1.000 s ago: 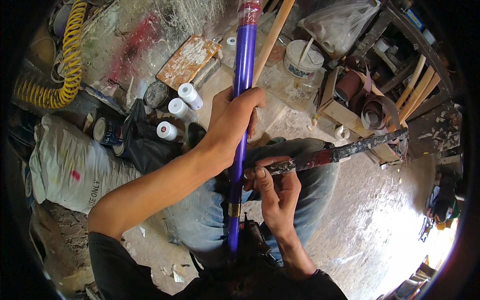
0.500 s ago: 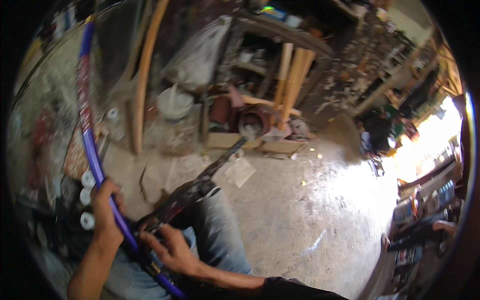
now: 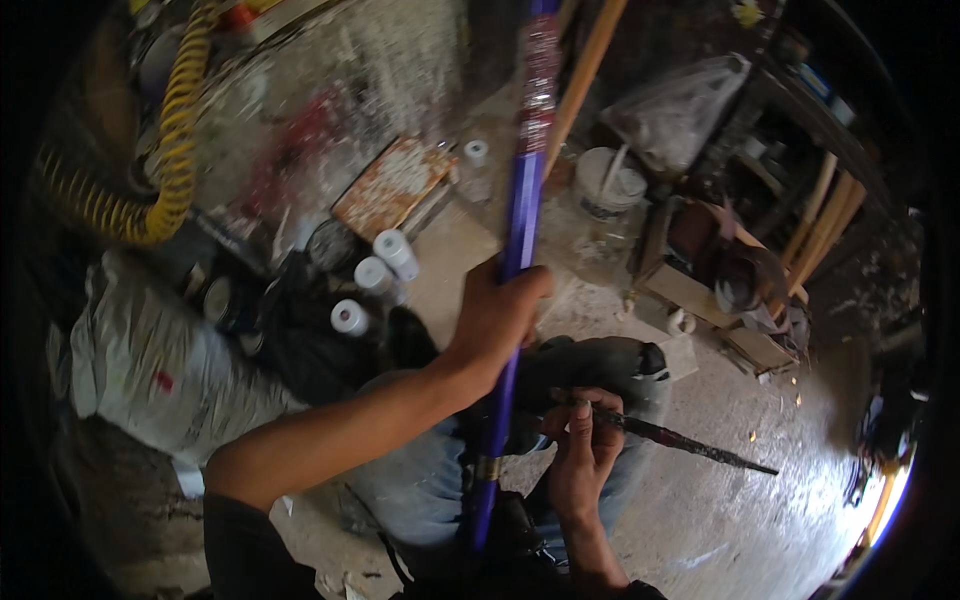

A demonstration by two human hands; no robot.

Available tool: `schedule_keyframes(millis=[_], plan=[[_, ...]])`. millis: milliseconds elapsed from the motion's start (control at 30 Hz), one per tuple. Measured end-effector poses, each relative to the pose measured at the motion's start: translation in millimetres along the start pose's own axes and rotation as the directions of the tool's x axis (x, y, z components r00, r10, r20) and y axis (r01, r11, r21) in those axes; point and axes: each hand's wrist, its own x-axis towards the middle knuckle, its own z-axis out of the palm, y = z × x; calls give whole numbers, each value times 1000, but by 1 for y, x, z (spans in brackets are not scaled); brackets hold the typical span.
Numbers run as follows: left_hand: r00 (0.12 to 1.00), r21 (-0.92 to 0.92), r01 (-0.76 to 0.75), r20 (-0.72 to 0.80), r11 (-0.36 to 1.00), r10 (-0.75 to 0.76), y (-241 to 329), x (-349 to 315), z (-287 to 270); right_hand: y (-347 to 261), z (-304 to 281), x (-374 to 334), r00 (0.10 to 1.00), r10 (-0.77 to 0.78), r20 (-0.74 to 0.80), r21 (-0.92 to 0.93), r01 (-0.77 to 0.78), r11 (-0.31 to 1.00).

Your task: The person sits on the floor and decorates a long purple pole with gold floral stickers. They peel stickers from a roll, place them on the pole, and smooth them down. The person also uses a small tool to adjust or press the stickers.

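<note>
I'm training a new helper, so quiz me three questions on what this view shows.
1. Which hand grips the long, shiny purple pole?
2. True or false: the right hand holds the thin, dark, paint-crusted stick.
3. What shows at the picture's upper left: (a) green metal ladder, (b) coiled yellow hose, (c) striped fabric umbrella?

Key: 1. The left hand. 2. True. 3. b.

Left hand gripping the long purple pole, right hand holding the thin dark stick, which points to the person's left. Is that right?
Not quite: the thin dark stick points to the person's right, as the head view shows. The left hand does grip the long purple pole, and the right hand the stick.
</note>
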Motion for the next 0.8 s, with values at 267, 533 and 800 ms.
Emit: schedule_keyframes(millis=[267,533,800], plan=[[995,-3,92,-32,996,-92,9,-6,-16,20,27,-18,993,96,73,50,-100,994],[996,4,88,-17,996,-88,2,3,-18,19,21,-3,989,100,107,-6,-100,995],[997,4,82,-7,997,-82,0,5,-18,22,20,-2,990,102,93,-20,-101,995]])
